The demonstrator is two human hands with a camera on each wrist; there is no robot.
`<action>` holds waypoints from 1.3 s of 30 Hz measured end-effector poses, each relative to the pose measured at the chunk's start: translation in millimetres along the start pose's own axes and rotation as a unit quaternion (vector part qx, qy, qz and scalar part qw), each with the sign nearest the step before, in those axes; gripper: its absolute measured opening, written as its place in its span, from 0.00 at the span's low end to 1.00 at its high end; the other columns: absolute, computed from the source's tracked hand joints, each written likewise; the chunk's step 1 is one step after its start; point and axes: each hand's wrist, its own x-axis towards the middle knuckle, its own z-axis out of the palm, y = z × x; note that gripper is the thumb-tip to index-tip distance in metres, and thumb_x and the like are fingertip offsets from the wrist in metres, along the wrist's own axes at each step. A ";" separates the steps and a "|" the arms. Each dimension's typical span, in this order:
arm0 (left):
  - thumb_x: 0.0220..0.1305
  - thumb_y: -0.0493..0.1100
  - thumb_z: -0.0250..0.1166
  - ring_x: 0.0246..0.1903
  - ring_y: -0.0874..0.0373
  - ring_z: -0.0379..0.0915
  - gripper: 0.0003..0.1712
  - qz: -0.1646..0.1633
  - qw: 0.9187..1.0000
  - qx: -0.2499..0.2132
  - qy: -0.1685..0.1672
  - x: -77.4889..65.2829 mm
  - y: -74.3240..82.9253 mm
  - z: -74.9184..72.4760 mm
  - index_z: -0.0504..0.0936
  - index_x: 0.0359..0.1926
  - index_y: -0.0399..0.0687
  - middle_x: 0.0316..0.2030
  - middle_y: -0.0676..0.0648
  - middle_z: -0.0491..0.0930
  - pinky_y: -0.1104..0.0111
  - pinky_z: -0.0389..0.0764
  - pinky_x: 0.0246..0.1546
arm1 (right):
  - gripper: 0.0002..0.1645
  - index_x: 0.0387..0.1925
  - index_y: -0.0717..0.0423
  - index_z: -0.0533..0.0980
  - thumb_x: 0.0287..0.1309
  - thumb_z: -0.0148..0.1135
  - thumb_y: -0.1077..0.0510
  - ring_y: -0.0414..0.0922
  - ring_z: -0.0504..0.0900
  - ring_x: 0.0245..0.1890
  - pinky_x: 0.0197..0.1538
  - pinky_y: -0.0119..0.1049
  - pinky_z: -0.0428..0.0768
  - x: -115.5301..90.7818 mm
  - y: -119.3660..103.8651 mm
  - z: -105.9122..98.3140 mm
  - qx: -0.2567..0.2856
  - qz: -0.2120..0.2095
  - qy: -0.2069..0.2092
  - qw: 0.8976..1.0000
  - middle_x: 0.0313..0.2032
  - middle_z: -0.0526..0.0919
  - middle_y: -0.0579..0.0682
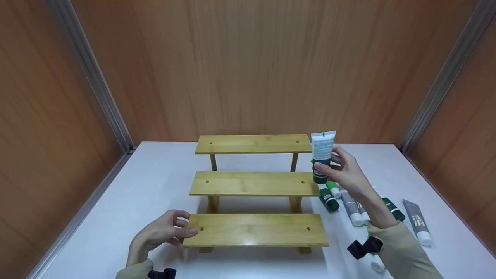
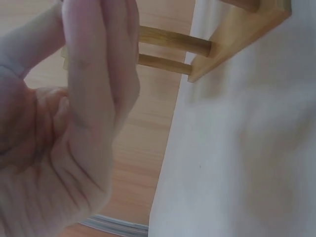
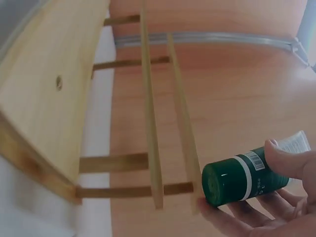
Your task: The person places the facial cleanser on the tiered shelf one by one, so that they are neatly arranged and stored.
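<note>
A three-tier wooden display stand [image 1: 255, 230] stands on the white table, its boards rising like steps toward the back. My left hand [image 1: 164, 228] grips the left end of its lowest board, thumb on the top face and fingers at the edge. In my right hand [image 1: 350, 172] a squeeze tube [image 1: 323, 149] is held upright, dark green below and pale at the crimped end. Thumb and fingers pinch it beside the right end of the upper boards. The right wrist view shows the tube's green cap [image 3: 217, 183] close to a board's end.
Several more tubes lie on the table right of the stand, among them a dark green tube [image 1: 328, 199], a grey tube [image 1: 352, 209] and another grey tube [image 1: 417, 221] farther right. Wood-grain panels [image 1: 248, 69] enclose the table at the back and sides.
</note>
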 end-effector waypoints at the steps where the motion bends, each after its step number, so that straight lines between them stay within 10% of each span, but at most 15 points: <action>1: 0.59 0.50 0.75 0.29 0.60 0.77 0.51 -0.001 1.000 -0.001 0.002 0.1 -0.2 0.0 0.57 0.68 0.23 0.43 0.44 0.79 0.69 0.84 0.29 | 0.44 0.75 0.57 0.53 0.67 0.65 0.51 0.66 0.66 0.71 0.66 0.65 0.71 3.4 -2.3 3.1 0.010 -0.002 0.001 1.000 0.73 0.63 0.65; 15: 0.60 0.48 0.74 0.39 0.55 0.78 0.47 -0.038 0.996 0.018 0.075 -6.6 2.3 11.9 0.60 0.69 0.27 0.54 0.34 0.76 0.63 0.83 0.36 | 0.38 0.73 0.59 0.56 0.69 0.62 0.59 0.68 0.69 0.69 0.63 0.65 0.75 46.5 -27.4 47.0 0.057 -0.071 0.006 0.996 0.71 0.65 0.65; 39: 0.63 0.48 0.72 0.49 0.53 0.78 0.49 -0.024 0.996 -0.023 0.082 -16.0 -4.8 15.9 0.55 0.71 0.26 0.65 0.25 0.64 0.61 0.85 0.41 | 0.28 0.64 0.62 0.68 0.64 0.64 0.67 0.58 0.77 0.63 0.69 0.53 0.73 112.7 -52.8 135.2 0.093 -0.125 0.008 0.988 0.64 0.76 0.63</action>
